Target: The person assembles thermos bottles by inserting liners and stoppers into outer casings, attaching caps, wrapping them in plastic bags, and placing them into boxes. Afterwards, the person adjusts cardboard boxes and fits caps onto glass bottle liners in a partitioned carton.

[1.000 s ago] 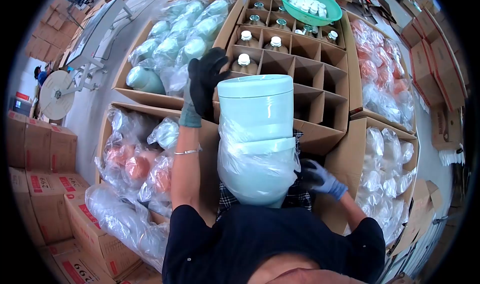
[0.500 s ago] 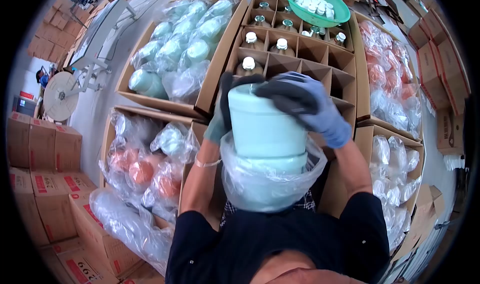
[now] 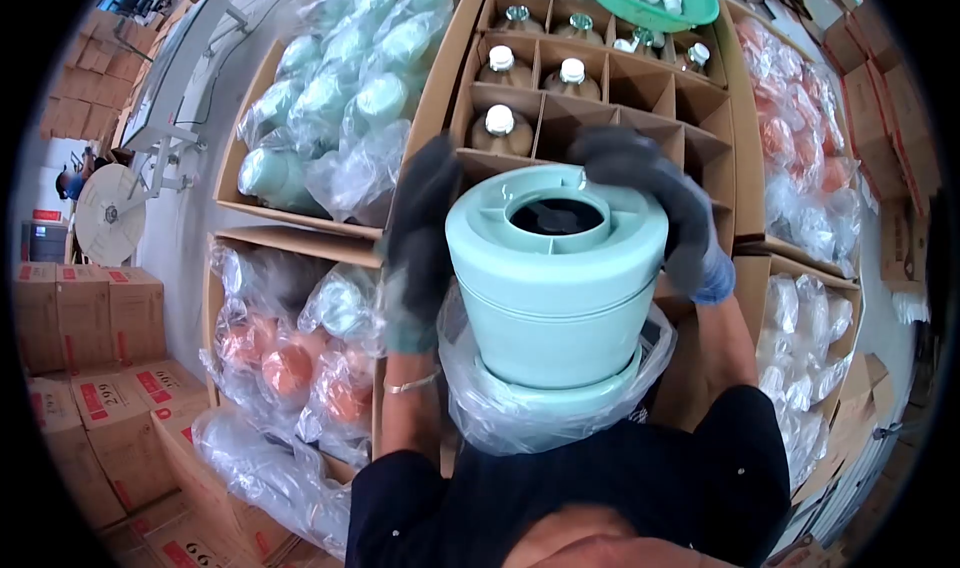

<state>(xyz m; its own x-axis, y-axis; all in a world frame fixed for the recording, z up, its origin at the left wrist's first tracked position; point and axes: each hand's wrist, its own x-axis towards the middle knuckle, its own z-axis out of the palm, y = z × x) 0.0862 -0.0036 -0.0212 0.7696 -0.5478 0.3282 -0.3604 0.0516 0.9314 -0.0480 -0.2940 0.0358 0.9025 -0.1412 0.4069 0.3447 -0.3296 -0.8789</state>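
A pale green plastic vessel [image 3: 555, 308] stands in front of my body, its ringed top with a dark round opening facing up. Crumpled clear plastic wrap [image 3: 530, 423] surrounds its lower part. My left hand [image 3: 420, 233], in a dark glove, is beside the vessel's left side, blurred by motion. On the right, my right hand [image 3: 665, 203], in a dark and blue-grey glove, lies over the rim and side with its fingers curved. Behind the vessel is a divided carton [image 3: 610, 118] with several bottles; three near ones have white caps.
A green basin [image 3: 655, 8] of white caps rests on the far compartments. Cartons of bagged green pieces [image 3: 325, 103], orange pieces [image 3: 290, 368] and clear-wrapped pieces [image 3: 795, 358] stand around. Stacked boxes [image 3: 85, 318] and a person [image 3: 72, 183] are at left.
The vessel now tilts its open top toward the camera. My right hand has come up from low on the right and moved to the rim's right side. The wrap sits lower.
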